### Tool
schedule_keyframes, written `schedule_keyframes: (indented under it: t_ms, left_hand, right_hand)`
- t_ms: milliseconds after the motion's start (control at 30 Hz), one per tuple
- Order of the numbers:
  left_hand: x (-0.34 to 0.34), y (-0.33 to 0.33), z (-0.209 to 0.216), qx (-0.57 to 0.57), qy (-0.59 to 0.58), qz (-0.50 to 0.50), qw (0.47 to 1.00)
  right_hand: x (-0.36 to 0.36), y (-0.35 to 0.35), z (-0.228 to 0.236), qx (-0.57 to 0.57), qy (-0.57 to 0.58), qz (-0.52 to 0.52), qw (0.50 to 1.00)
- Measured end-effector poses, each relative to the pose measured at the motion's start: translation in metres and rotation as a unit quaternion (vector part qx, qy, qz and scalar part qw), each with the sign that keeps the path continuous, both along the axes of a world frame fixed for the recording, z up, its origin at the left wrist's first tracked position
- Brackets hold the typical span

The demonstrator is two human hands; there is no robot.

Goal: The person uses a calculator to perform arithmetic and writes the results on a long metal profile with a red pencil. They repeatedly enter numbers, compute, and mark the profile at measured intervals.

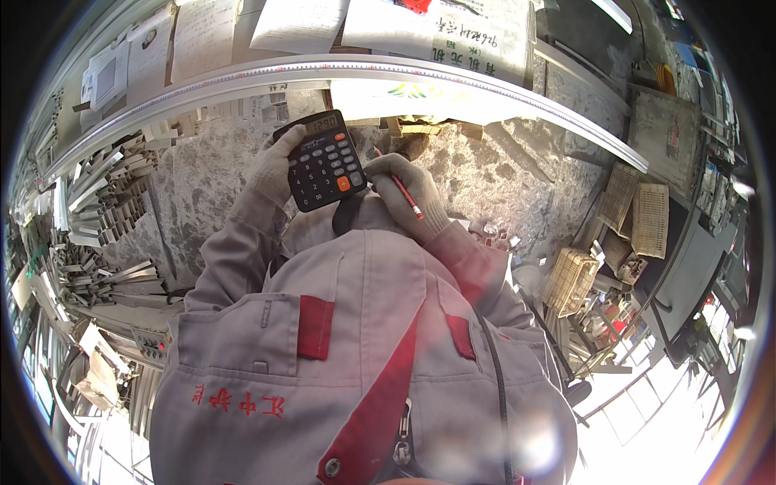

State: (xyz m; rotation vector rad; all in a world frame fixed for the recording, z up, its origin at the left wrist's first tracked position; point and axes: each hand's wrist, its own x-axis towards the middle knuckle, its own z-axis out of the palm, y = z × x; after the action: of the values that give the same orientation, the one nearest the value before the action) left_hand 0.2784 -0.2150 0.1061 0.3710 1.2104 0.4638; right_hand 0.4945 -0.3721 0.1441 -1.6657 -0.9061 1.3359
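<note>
My left hand, in a pale work glove, grips a black calculator by its left side, the thumb lying on the top face near the display. The calculator is tilted, its keys facing up and one large orange key at its lower right. Just right of it, my right hand, also gloved, is closed around a red pencil whose blunt end points down toward my sleeve. The right fingertips are beside the calculator's right edge; whether they touch it I cannot tell.
A long metal ruler bar arcs across beyond my hands, with written paper sheets behind it. Cut metal profiles are heaped at the left. Plastic crates stand at the right. A cord hangs down my jacket front.
</note>
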Motion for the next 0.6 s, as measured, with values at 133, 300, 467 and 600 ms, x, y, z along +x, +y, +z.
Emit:
schedule_keyframes:
  t_ms: [133, 300, 467, 600]
  left_hand:
    - [-0.0027, -0.0011, -0.0051, 0.002, 0.003, 0.009, 1.0]
    - [-0.0026, 0.0026, -0.0079, 0.005, 0.035, 0.022, 0.999]
    - [-0.0021, 0.004, -0.0011, 0.025, 0.032, 0.021, 0.999]
    - [-0.0011, 0.0063, 0.0004, 0.019, 0.034, 0.021, 0.999]
  right_hand:
    - [-0.0002, -0.0025, -0.0015, 0.0, 0.0, 0.004, 1.0]
    - [-0.0018, -0.0042, -0.0025, 0.02, -0.022, 0.004, 1.0]
    - [0.0003, -0.0043, -0.0007, 0.004, -0.005, 0.005, 1.0]
    - [-0.0004, -0.0058, -0.0022, 0.003, -0.011, -0.01, 1.0]
